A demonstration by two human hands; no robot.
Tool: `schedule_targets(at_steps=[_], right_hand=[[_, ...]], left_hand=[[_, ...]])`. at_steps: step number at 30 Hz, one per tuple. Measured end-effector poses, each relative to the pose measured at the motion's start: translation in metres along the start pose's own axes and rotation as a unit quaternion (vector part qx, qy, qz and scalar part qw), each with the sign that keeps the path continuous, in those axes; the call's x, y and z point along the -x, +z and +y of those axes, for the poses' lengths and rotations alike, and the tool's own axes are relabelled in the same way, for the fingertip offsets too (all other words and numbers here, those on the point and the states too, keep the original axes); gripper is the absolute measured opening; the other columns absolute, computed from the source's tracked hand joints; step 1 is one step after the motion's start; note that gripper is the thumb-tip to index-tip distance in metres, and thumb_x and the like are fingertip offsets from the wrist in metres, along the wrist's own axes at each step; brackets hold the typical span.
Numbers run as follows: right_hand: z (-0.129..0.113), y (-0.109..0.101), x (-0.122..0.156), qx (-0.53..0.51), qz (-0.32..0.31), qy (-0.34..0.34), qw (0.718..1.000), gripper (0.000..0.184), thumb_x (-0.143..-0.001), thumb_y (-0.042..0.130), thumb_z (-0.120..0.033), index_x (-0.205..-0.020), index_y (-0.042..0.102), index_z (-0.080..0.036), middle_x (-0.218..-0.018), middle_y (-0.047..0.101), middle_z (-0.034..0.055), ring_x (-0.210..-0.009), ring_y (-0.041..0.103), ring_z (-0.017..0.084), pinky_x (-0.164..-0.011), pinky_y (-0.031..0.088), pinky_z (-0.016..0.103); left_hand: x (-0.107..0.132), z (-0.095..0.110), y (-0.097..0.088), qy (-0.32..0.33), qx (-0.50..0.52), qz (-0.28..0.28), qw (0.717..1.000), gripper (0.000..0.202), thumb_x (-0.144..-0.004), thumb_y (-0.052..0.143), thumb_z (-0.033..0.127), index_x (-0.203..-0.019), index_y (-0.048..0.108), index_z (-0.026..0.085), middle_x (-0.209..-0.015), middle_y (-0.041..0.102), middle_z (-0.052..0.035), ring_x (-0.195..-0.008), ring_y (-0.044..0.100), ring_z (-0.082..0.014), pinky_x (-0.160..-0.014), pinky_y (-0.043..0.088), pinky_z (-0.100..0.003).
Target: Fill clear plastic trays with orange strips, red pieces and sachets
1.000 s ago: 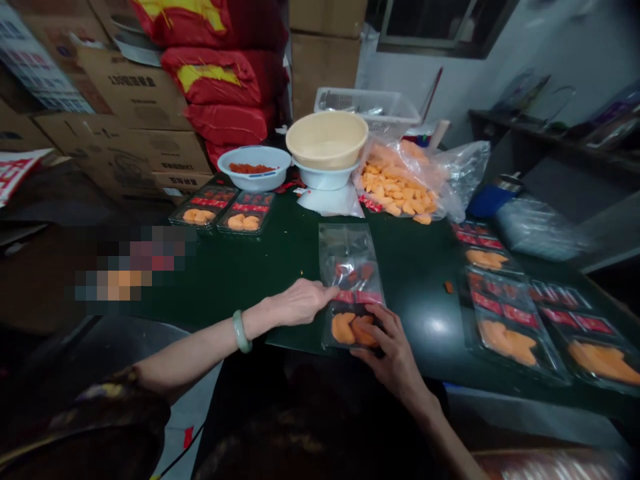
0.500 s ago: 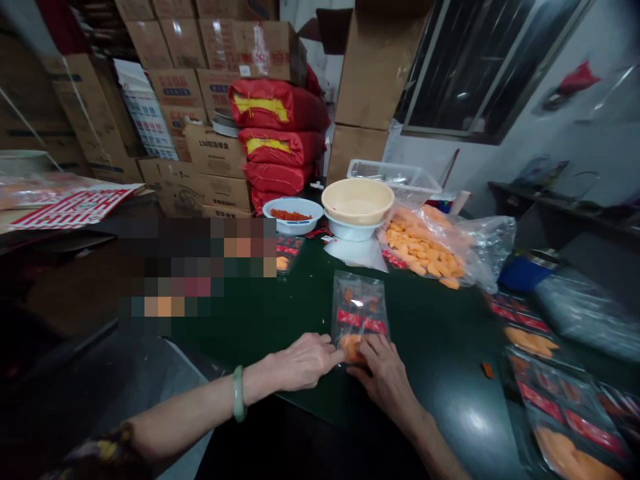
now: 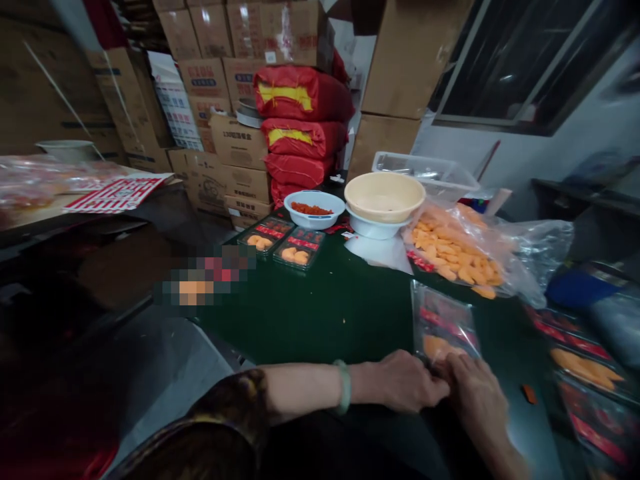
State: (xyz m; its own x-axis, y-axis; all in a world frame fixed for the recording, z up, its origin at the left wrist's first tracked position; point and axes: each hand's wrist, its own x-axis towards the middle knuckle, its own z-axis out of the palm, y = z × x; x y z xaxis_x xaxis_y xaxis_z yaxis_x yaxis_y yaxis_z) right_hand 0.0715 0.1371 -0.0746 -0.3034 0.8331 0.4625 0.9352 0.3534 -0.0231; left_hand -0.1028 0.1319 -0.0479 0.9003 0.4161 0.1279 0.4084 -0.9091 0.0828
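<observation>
A clear plastic bag (image 3: 445, 307) holds a tray with red packets and orange pieces, lying on the dark green table. My left hand (image 3: 405, 381), a pale green bangle on its wrist, is closed in a pinch at the bag's near end. Bent over the same end, my right hand (image 3: 475, 393) has its fingers closed on the bag. Both sets of fingertips almost meet there and partly hide the bag's edge.
Orange pieces (image 3: 453, 250) spill from a big clear bag behind. A cream basin (image 3: 384, 193) and a light blue bowl (image 3: 314, 212) stand at the back. Packed trays (image 3: 299, 248) lie far left, others (image 3: 585, 360) at right. A brown scrap (image 3: 529, 394) lies near my right hand.
The view has swung left, so the bag and both hands appear farther right. My hands have drawn together at the bag's near end. Two packed trays at the back left now show fully.
</observation>
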Motion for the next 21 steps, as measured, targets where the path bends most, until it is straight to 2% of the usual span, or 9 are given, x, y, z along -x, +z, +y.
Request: schedule_targets(at_steps=[3, 5, 7, 9, 11, 13, 15, 18, 21], right_hand=[[0.039, 0.008, -0.017, 0.021, -0.045, 0.036, 0.998, 0.021, -0.078, 0.042, -0.035, -0.065, 0.053, -0.023, -0.069, 0.061, 0.0111, -0.068, 0.053, 0.027, -0.063, 0.04, 0.039], [0.05, 0.003, -0.026, 0.029, -0.084, 0.071, 0.994, 0.015, -0.069, 0.051, -0.038, -0.065, 0.056, -0.024, -0.068, 0.061, 0.0133, -0.068, 0.054, 0.03, -0.06, 0.038, 0.042], [0.038, -0.007, -0.04, -0.005, -0.089, 0.092, 0.992, 0.018, -0.056, 0.06, -0.035, -0.072, 0.062, -0.026, -0.075, 0.062, 0.0165, -0.072, 0.055, 0.034, -0.059, 0.035, 0.045], [0.0, -0.013, -0.065, -0.148, -0.067, 0.09, 0.983, 0.034, -0.05, 0.064, -0.031, -0.084, 0.064, -0.025, -0.089, 0.062, 0.0183, -0.081, 0.056, 0.034, -0.065, 0.038, 0.047], [-0.058, -0.008, -0.103, -0.4, -0.11, 0.1, 0.904, 0.039, -0.058, 0.063, -0.035, -0.096, 0.062, -0.024, -0.099, 0.062, 0.0128, -0.089, 0.057, 0.028, -0.072, 0.044, 0.042], [-0.12, 0.01, -0.152, -0.555, -0.156, 0.202, 0.792, 0.031, -0.06, 0.064, -0.032, -0.089, 0.061, -0.021, -0.085, 0.062, 0.0074, -0.081, 0.059, 0.023, -0.067, 0.048, 0.035], [-0.17, 0.036, -0.201, -0.62, -0.173, 0.352, 0.68, 0.017, -0.063, 0.063, -0.021, -0.079, 0.056, -0.019, -0.076, 0.058, 0.0028, -0.069, 0.059, 0.016, -0.057, 0.049, 0.027], [-0.209, 0.072, -0.253, -0.63, -0.171, 0.404, 0.641, 0.008, -0.072, 0.056, -0.018, -0.076, 0.049, -0.018, -0.065, 0.054, -0.0007, -0.053, 0.054, 0.01, -0.047, 0.047, 0.023], [-0.208, 0.088, -0.264, -0.616, -0.159, 0.442, 0.633, 0.011, -0.076, 0.055, -0.021, -0.072, 0.046, -0.017, -0.05, 0.048, -0.0042, -0.037, 0.041, 0.007, -0.035, 0.036, 0.018]], left_hand=[[0.003, -0.024, -0.011, -0.031, 0.027, -0.008, 0.999, 0.015, -0.076, 0.048, 0.021, -0.09, 0.052, 0.02, -0.073, 0.063, -0.0025, -0.066, 0.059, -0.0189, -0.04, 0.03, -0.028], [0.026, -0.062, -0.035, -0.187, 0.001, 0.037, 0.982, 0.011, -0.075, 0.051, 0.025, -0.085, 0.054, 0.02, -0.077, 0.063, -0.003, -0.071, 0.058, -0.0185, -0.048, 0.037, -0.028], [0.062, -0.114, -0.063, -0.405, -0.053, 0.086, 0.909, 0.011, -0.078, 0.048, 0.018, -0.086, 0.055, 0.015, -0.088, 0.061, -0.0087, -0.083, 0.056, -0.0205, -0.065, 0.042, -0.031], [0.101, -0.169, -0.084, -0.496, -0.082, 0.109, 0.858, 0.023, -0.083, 0.04, 0.013, -0.101, 0.052, 0.006, -0.106, 0.055, -0.0191, -0.099, 0.05, -0.0269, -0.079, 0.04, -0.041], [0.134, -0.214, -0.092, -0.557, -0.084, 0.106, 0.819, 0.027, -0.084, 0.045, 0.019, -0.108, 0.05, 0.007, -0.115, 0.049, -0.0175, -0.105, 0.047, -0.0272, -0.084, 0.038, -0.046], [0.152, -0.243, -0.088, -0.599, -0.065, 0.089, 0.794, 0.029, -0.084, 0.05, 0.029, -0.107, 0.053, 0.012, -0.114, 0.05, -0.0133, -0.103, 0.048, -0.026, -0.082, 0.041, -0.046], [0.157, -0.257, -0.078, -0.614, -0.041, 0.071, 0.785, 0.032, -0.081, 0.053, 0.037, -0.104, 0.056, 0.014, -0.113, 0.051, -0.0137, -0.099, 0.05, -0.0282, -0.077, 0.043, -0.045], [0.151, -0.252, -0.063, -0.595, -0.024, 0.066, 0.8, 0.038, -0.078, 0.051, 0.042, -0.107, 0.057, 0.017, -0.119, 0.048, -0.015, -0.098, 0.049, -0.0312, -0.075, 0.042, -0.044], [0.143, -0.226, -0.053, -0.571, -0.024, 0.078, 0.817, 0.039, -0.082, 0.044, 0.039, -0.115, 0.053, 0.02, -0.125, 0.045, -0.0131, -0.099, 0.046, -0.0305, -0.077, 0.04, -0.044]])
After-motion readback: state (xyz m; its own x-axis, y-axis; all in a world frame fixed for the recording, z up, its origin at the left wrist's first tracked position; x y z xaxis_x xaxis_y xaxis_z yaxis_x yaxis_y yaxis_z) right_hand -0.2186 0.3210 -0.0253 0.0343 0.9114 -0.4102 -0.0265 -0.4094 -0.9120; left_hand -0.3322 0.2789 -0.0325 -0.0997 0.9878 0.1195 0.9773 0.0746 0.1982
